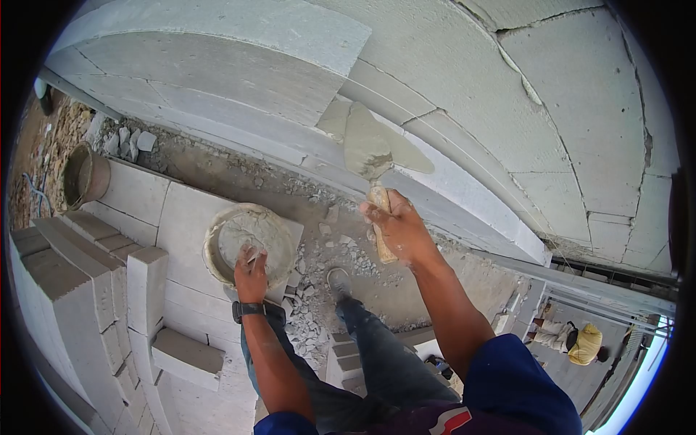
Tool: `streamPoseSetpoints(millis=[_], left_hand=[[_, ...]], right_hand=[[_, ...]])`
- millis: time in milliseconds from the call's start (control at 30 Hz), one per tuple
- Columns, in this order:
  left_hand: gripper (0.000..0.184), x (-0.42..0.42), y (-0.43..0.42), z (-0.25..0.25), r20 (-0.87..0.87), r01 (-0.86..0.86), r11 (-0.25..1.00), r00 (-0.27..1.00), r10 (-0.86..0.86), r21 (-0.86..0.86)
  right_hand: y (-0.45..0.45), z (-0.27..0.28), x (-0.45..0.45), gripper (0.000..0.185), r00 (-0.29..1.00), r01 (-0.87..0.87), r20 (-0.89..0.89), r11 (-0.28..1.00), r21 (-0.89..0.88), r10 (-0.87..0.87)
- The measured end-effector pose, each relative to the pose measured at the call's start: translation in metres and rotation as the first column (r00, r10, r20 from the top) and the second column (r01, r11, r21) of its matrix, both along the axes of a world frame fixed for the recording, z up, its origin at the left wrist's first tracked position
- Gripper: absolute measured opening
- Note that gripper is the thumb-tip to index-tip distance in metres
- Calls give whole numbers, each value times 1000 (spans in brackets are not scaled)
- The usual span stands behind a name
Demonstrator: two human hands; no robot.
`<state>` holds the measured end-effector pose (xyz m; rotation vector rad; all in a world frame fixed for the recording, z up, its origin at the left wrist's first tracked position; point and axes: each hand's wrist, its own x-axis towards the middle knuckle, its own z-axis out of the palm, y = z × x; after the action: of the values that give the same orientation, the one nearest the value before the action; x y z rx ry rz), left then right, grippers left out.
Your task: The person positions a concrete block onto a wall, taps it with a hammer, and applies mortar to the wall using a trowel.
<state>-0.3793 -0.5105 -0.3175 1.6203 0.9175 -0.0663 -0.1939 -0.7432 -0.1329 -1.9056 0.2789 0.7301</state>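
Observation:
My right hand [399, 230] is closed around the worn handle of a trowel [367, 141]. The broad blade, coated in grey mortar, is over the stepped edge of the pale block wall [449, 170], where wet mortar [412, 151] spreads beside it. My left hand [251, 277] reaches over the near rim of a round bucket [210, 250], its fingers a little apart and whitened near the tips. Grey mortar [254, 228] fills part of the bucket. Whether the fingertips touch the mortar cannot be made out.
Stacked pale blocks [80, 290] stand at the left, and a second bucket [85, 177] lies near them. Broken rubble [315, 297] covers the ground around my shoe [338, 283]. Far off at the lower right, another person in a yellow top [586, 344] is bent over.

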Motion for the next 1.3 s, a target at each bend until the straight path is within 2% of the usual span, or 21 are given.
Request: streamPoseSetpoints(millis=[200,300,400,600,700,800,933,1033,1133,1233,1300], left_hand=[[61,-2,-2,0,18,2,1000,1000,-2,-18],[60,-1,-5,1,-13,42,999,999,-42,-3],[61,1,-12,1,-11,54,999,998,-54,-7],[63,5,-27,-4,-14,47,997,999,-48,-58],[63,8,-31,-2,-61,92,996,994,-92,-1],[62,10,-37,-3,-33,62,998,997,-63,-24],[62,7,-35,-6,-11,93,996,996,-92,11],[61,6,-28,-2,-17,69,998,997,-70,-7],[60,6,-23,2,-7,41,999,999,-41,-19],[59,3,-18,2,4,11,1000,1000,-11,-27],[59,-1,-11,-2,10,-29,999,1000,30,-39]], right_hand=[[-42,0,-8,36,999,40,3,999,-35,-40],[-58,-1,-14,35,996,87,31,996,14,-87],[-74,8,-18,35,996,91,13,995,-33,-90],[-112,15,-29,28,980,191,53,981,-29,-189],[-115,19,-30,23,975,217,44,976,-22,-216],[-91,22,-24,19,951,302,-130,933,195,-280],[-46,19,2,36,956,241,-246,909,340,-161],[-10,23,28,38,962,155,-263,934,323,-69],[9,27,48,39,980,40,-201,984,176,-4],[-9,35,47,39,972,148,-193,987,62,-133],[-34,43,36,40,970,174,-194,978,119,-149]])
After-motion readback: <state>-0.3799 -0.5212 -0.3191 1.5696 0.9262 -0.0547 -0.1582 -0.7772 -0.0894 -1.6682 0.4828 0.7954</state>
